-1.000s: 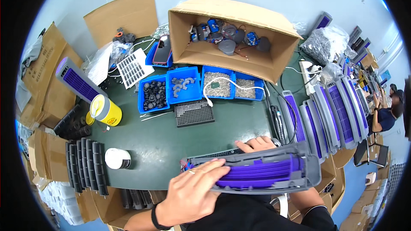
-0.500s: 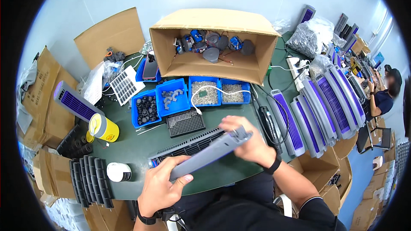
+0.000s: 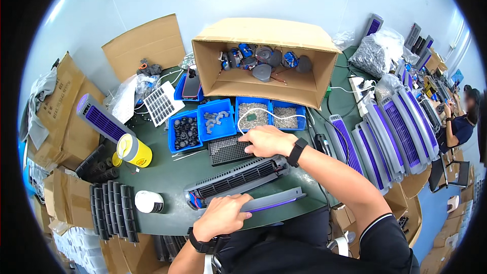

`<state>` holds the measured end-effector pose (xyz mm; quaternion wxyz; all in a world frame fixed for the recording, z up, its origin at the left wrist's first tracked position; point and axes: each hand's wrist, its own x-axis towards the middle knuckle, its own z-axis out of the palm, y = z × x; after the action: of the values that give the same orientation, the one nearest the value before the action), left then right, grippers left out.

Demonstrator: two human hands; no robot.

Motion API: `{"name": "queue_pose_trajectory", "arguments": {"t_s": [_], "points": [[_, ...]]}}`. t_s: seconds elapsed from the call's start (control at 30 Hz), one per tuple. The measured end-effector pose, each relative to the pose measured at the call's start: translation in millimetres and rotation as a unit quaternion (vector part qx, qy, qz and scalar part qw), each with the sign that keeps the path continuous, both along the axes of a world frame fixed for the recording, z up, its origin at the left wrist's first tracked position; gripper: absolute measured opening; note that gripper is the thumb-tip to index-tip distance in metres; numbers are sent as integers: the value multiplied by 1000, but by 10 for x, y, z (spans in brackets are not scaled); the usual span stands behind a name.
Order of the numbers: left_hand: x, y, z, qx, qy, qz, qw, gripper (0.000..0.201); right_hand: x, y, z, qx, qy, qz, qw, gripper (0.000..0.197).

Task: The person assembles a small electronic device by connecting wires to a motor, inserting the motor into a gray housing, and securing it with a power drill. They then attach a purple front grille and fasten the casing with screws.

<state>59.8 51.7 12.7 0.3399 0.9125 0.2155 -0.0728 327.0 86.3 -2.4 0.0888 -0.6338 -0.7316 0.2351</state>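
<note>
My left hand [image 3: 223, 216] is closed on one end of a grey fan cover [image 3: 276, 199] with a purple edge, tilted near the table's front edge. Just beyond it lies a dark tower-fan body [image 3: 236, 178], its ribbed black rotor facing up. My right hand [image 3: 271, 142] reaches over the right end of a black perforated tray [image 3: 223, 153], fingers drawn together and pointing down at it. What those fingertips hold, if anything, is too small to make out. The white cable [image 3: 271, 113] ends close to them.
Blue bins hold black round parts [image 3: 186, 132], grey curved pieces [image 3: 213, 122] and small screws [image 3: 253, 113]. Behind them stands a cardboard box [image 3: 264, 83] of motors. Finished fans [image 3: 401, 127] lean at right. A yellow canister [image 3: 137, 151], white jar [image 3: 147, 201] and black rotors [image 3: 114, 210] sit left.
The fan cover has come down toward the table's front edge in my left hand. My right hand has left it and moved to the perforated tray. The head view has shifted slightly.
</note>
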Motion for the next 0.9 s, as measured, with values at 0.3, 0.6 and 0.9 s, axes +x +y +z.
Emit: {"name": "queue_pose_trajectory", "arguments": {"t_s": [0.3,0.6,0.9], "points": [[42,-25,5,31,-69,11,997,54,128,47,-52,152,65,-48,985,9],[50,-253,-138,170,-84,77,979,67,204,-1638,164,110,528,-298,787,19],[75,-279,-123,145,-106,97,979,65,-95,-1987,-485,199,569,-365,710,10]]}}
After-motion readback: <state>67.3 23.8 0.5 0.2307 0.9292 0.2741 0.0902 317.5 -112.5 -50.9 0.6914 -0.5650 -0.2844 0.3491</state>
